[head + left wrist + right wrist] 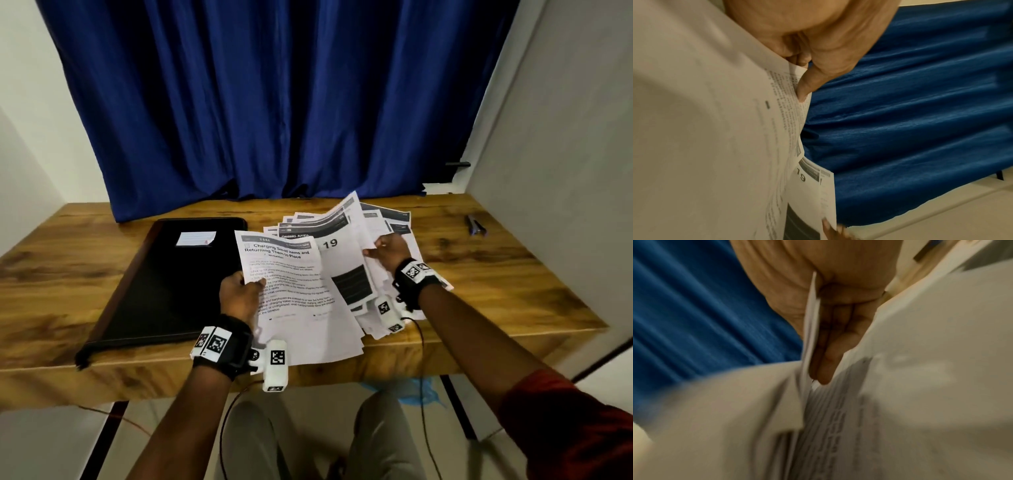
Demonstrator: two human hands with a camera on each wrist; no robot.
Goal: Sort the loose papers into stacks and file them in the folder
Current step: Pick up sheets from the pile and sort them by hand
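White printed sheets fill both my hands. My left hand [239, 294] pinches a text page [287, 294] by its left edge, thumb on top. My right hand [388, 251] grips the sheet marked 19 [346, 267] at its right edge, lifted off the loose papers [383, 219] fanned on the wooden table [68, 253]. To their left lies the black folder [171, 281], closed and flat, partly under the text page.

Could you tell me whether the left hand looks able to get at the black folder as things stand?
Probably not yet: the left hand grips a printed sheet, so it is occupied. The closed black folder lies right beside it on the table, with nothing between.
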